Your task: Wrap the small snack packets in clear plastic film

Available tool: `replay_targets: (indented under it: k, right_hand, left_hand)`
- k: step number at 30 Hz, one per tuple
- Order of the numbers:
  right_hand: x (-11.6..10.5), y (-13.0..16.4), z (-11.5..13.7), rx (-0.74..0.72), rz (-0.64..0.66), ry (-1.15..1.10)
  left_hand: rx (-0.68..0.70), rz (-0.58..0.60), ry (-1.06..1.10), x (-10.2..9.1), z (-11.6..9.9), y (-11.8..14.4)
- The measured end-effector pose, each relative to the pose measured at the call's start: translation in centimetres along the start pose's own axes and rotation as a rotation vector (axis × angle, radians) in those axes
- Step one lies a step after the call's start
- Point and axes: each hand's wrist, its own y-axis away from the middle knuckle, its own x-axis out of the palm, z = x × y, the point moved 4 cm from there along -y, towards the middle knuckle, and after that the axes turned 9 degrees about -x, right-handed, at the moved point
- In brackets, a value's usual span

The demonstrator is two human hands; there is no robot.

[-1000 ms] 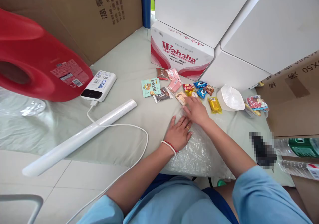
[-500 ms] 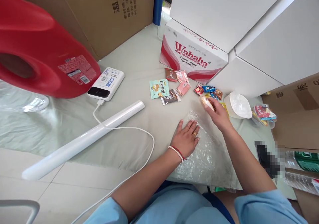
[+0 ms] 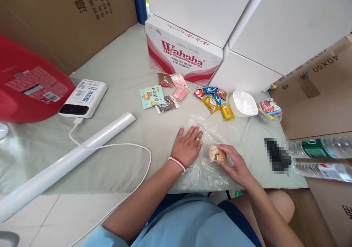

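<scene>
My left hand [image 3: 187, 147] lies flat with its fingers stretched out, palm down on the edge of a clear plastic bag [image 3: 192, 177]. Between the thumb and fingers of my right hand [image 3: 235, 164] is a pale brown pastry snack [image 3: 216, 154], held low over the bag; whether it rests on the bag I cannot tell. Beyond the hands, small yellow-wrapped snacks [image 3: 227, 111] lie near red, blue and brown ones [image 3: 210, 90]. Farther left are a mint-green packet [image 3: 151, 96], a dark packet [image 3: 167, 104], pink packets [image 3: 180, 92] and a brown packet [image 3: 165, 80].
A white bowl [image 3: 238, 109] and a clear tub of packets [image 3: 271, 109] stand at the right. A white tube [image 3: 110, 131], cable [image 3: 147, 166] and power bank [image 3: 84, 97] lie left. A Wahaha carton [image 3: 183, 58] is behind; plastic bottles [image 3: 319, 148] lie far right.
My right hand has come back toward my body with the pastry snack, from beside the snack pile to over the plastic bag. My left hand stays flat. The view has swung right.
</scene>
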Motion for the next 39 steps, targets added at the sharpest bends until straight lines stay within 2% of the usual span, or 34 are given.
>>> replay_targets:
  k: [3, 6, 9, 11, 14, 16, 22, 24, 27, 30, 32, 35, 37, 39]
  right_hand:
    - [1.6, -0.5, 0.4, -0.075, 0.062, 0.06]
    - [2.2, -1.2, 0.5, -0.076, 0.132, 0.102]
    - [1.2, -2.4, 0.5, -0.078, 0.171, 0.061]
    - [0.0, -4.0, 0.1, -0.086, 0.139, 0.064]
    - [-1.1, -8.3, -1.4, -0.062, 0.072, 0.169]
    - [-0.9, -12.4, -2.9, -0.034, 0.077, 0.263]
    - [2.7, -25.5, -7.8, 0.099, 0.136, 0.531]
    - [3.8, -28.2, -9.2, 0.182, 0.167, 0.585]
    - [4.2, -30.1, -10.4, 0.283, 0.17, 0.618]
    - [3.1, -29.6, -10.2, 0.31, 0.053, 0.517]
    - [1.7, -27.7, -9.3, 0.277, -0.108, 0.327]
    - [0.3, -21.8, -7.9, 0.296, -0.298, -0.163]
    - [0.4, -16.7, -7.0, 0.41, -0.3, -0.504]
    - [0.7, -11.5, -5.9, 0.532, -0.265, -0.708]
  left_hand:
    - [0.004, -0.013, -0.006, 0.0, -0.1, 0.0]
    - [-0.001, -0.024, -0.01, -0.1, -0.2, 0.0]
    - [-0.005, -0.03, -0.007, -0.1, -0.2, 0.0]
    - [-0.005, -0.036, 0.001, 0.0, -0.1, 0.0]
    - [-0.006, -0.032, 0.017, 0.0, 0.0, 0.0]
    - [-0.006, -0.019, 0.028, 0.1, 0.1, 0.0]
    - [-0.013, 0.015, 0.053, 0.1, 0.1, -0.1]
    - [-0.016, 0.018, 0.057, 0.1, 0.1, -0.1]
    - [-0.017, 0.009, 0.062, 0.1, 0.1, -0.1]
    - [-0.017, -0.003, 0.067, 0.1, 0.1, -0.1]
    - [-0.017, -0.007, 0.069, 0.0, 0.1, -0.1]
    - [-0.013, -0.005, 0.071, -0.2, 0.2, -0.1]
    - [-0.011, 0.003, 0.068, -0.3, 0.2, -0.2]
    - [-0.011, 0.014, 0.057, -0.3, 0.2, -0.2]
